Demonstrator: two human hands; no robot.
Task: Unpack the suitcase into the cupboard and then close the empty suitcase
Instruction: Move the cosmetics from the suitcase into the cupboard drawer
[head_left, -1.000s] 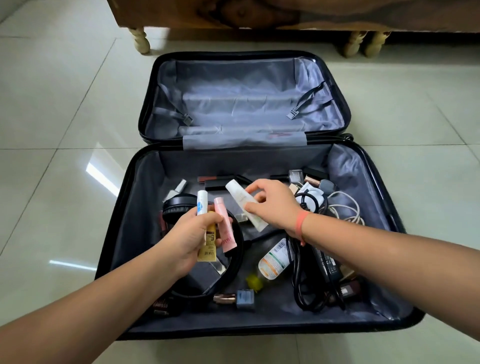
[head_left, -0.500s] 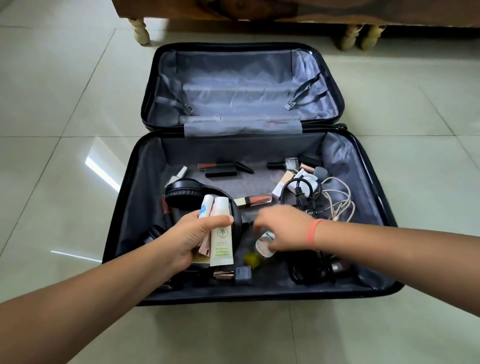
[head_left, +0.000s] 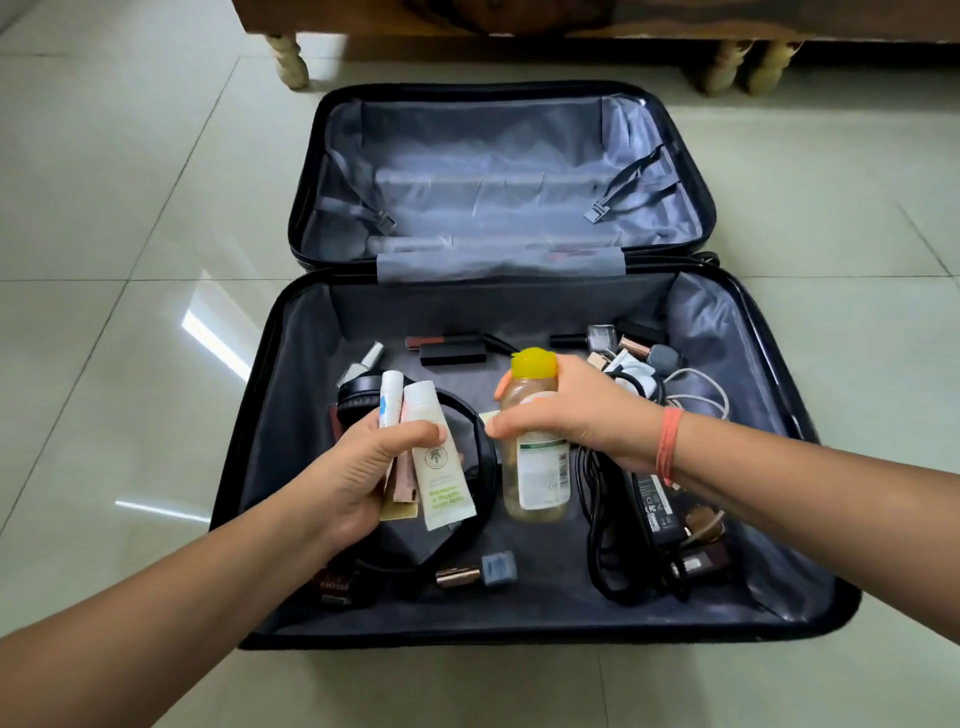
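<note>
Suitcase (head_left: 291, 395) lies open on the tiled floor (head_left: 104, 208) before us, lid half at twelve o'clock. Our left hand (head_left: 358, 467) grips a bunch of cosmetic tubes (head_left: 441, 478) above headphones (head_left: 358, 400) at nine o'clock. Our right hand (head_left: 587, 410), just beside it but apart, holds a yellow-capped bottle (head_left: 537, 467) upright over the centre. A charger brick (head_left: 652, 499) lies at four o'clock.
</note>
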